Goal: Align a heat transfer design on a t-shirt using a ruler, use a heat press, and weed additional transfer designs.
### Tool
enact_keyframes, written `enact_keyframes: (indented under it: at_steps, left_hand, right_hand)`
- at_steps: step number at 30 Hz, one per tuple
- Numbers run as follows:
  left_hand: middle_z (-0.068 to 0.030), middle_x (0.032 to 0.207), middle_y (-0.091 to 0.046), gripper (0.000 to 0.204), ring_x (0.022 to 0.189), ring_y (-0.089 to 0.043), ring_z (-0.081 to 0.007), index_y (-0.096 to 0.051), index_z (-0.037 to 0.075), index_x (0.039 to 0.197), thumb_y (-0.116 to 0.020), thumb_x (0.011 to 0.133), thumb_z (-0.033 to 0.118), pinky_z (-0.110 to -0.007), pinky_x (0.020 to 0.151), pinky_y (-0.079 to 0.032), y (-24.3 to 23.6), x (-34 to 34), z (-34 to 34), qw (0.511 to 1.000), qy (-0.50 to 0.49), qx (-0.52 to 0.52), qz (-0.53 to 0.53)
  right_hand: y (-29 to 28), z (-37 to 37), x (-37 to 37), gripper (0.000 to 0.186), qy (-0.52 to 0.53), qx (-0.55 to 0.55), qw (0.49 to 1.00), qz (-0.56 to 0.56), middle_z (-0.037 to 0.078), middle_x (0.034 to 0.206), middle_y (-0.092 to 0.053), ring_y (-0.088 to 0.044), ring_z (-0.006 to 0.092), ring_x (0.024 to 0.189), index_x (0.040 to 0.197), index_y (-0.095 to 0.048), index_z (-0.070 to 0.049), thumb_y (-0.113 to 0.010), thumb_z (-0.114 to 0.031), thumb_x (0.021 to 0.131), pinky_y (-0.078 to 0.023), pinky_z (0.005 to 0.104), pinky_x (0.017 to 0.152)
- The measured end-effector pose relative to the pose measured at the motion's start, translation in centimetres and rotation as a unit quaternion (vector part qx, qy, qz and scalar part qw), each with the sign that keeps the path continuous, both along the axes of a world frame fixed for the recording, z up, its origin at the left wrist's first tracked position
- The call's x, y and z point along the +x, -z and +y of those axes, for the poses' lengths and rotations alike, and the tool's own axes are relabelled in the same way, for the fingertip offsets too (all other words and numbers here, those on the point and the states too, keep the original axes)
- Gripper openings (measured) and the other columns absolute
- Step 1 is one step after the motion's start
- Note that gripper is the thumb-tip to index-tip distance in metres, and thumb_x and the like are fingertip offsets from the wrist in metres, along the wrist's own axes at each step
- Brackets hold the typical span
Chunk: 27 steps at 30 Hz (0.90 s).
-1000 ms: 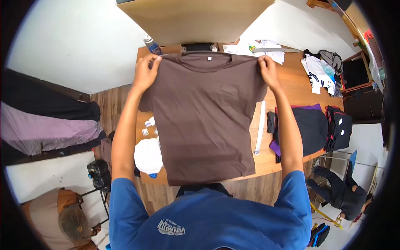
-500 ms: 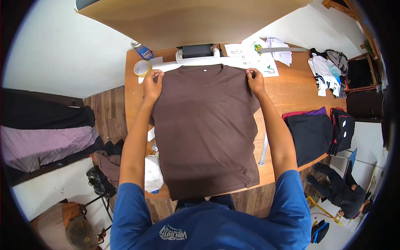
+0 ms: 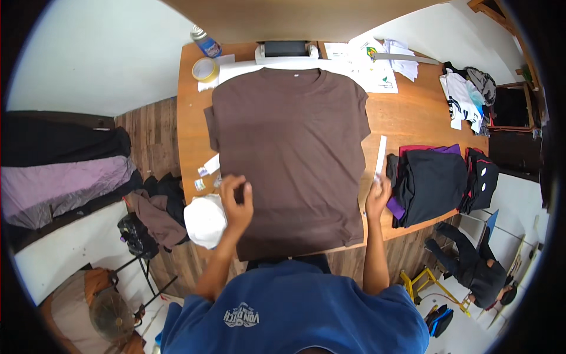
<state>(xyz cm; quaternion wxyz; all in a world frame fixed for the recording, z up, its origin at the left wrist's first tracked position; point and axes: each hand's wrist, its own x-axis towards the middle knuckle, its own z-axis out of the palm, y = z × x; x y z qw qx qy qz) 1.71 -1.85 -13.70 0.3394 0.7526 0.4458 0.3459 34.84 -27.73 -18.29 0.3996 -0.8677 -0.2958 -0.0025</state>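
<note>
A brown T-shirt [image 3: 289, 135] lies spread face up on the wooden table [image 3: 395, 112], collar at the far side. My left hand [image 3: 236, 200], fingers curled but apart and holding nothing, is over the shirt's lower left part, beside a white cloth bundle [image 3: 203, 219]. A few small paper pieces [image 3: 209, 165] lie just left of the shirt. To the shirt's right, my right hand [image 3: 377, 194] closes on the white ruler [image 3: 381, 150], whose lower part is covered by the fingers.
Folded dark garments [image 3: 427, 189] sit at the right, loose clothing [image 3: 466, 100] behind them. A tape roll [image 3: 204, 69], spray can [image 3: 205, 41], printer [image 3: 286, 50] and papers [image 3: 377, 82] line the back, under an overhanging board [image 3: 277, 17]. Another person [image 3: 471, 265] is at lower right.
Both hands have let go of the shirt's shoulders and moved down toward me, the right one onto the ruler. The shirt now rests on the table.
</note>
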Motion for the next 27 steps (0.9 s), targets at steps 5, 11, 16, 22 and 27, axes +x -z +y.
enact_keyframes:
  at_steps: [5, 11, 16, 22, 27]
  left_hand:
    - [-0.0161, 0.110, -0.057, 0.028, 0.097, -0.054, -0.0312, -0.061, 0.001, 0.116, -0.072, 0.091, 0.009, -0.039, 0.086, -0.047, 0.6, -6.5, -12.4, 0.988, 0.007, -0.136, 0.072]
    - [-0.0161, 0.112, -0.055, 0.058, 0.097, -0.054, -0.0291, -0.047, 0.000, 0.143, -0.070, 0.095, 0.022, -0.041, 0.090, -0.046, 7.0, -8.6, -15.7, 0.976, -0.116, -0.113, 0.143]
    - [-0.0063, 0.086, -0.059, 0.063, 0.083, -0.058, -0.0227, -0.044, 0.000, 0.146, -0.071, 0.095, 0.024, -0.038, 0.082, -0.048, 13.7, -8.2, -12.5, 0.966, -0.119, -0.219, 0.065]
    - [-0.0061, 0.078, -0.058, 0.049, 0.074, -0.059, -0.0223, -0.058, 0.004, 0.133, -0.072, 0.095, 0.031, -0.040, 0.072, -0.049, 14.1, -5.4, -7.1, 0.958, -0.221, -0.137, 0.123]
    - [-0.0092, 0.071, -0.056, 0.039, 0.069, -0.061, -0.0292, -0.065, 0.006, 0.116, -0.071, 0.094, 0.038, -0.044, 0.068, -0.050, 16.1, -6.3, -4.2, 0.953, -0.209, -0.161, 0.146]
  right_hand:
    - [1.1, -9.0, -6.7, 0.046, -0.004, -0.089, 0.990, 0.112, 0.025, 0.136, -0.055, -0.050, 0.0417, 0.130, 0.139, -0.052, 0.003, -0.057, 0.000, 0.092, -0.037, 0.0457, 0.113]
    - [4.0, -9.1, -6.5, 0.058, -0.022, -0.136, 0.985, 0.104, 0.026, 0.134, -0.056, -0.052, 0.0408, 0.125, 0.144, -0.049, 0.001, -0.067, -0.007, 0.090, -0.040, 0.0469, 0.108]
    - [10.6, -8.2, -2.1, 0.031, -0.028, -0.136, 0.971, 0.194, 0.019, 0.088, -0.066, -0.062, 0.0317, 0.080, 0.102, -0.065, 0.008, -0.075, -0.020, 0.093, -0.051, 0.0407, 0.077]
    - [7.6, -4.6, -2.9, 0.034, -0.001, -0.069, 0.948, 0.310, 0.007, 0.080, -0.059, -0.053, 0.0143, 0.078, 0.089, -0.061, 0.002, -0.076, -0.028, 0.095, -0.047, 0.0320, 0.072]
    - [9.3, -4.4, -3.4, 0.031, 0.022, -0.034, 0.950, 0.309, 0.001, 0.079, -0.057, -0.050, 0.0103, 0.073, 0.087, -0.057, -0.002, -0.073, -0.027, 0.097, -0.045, 0.0291, 0.067]
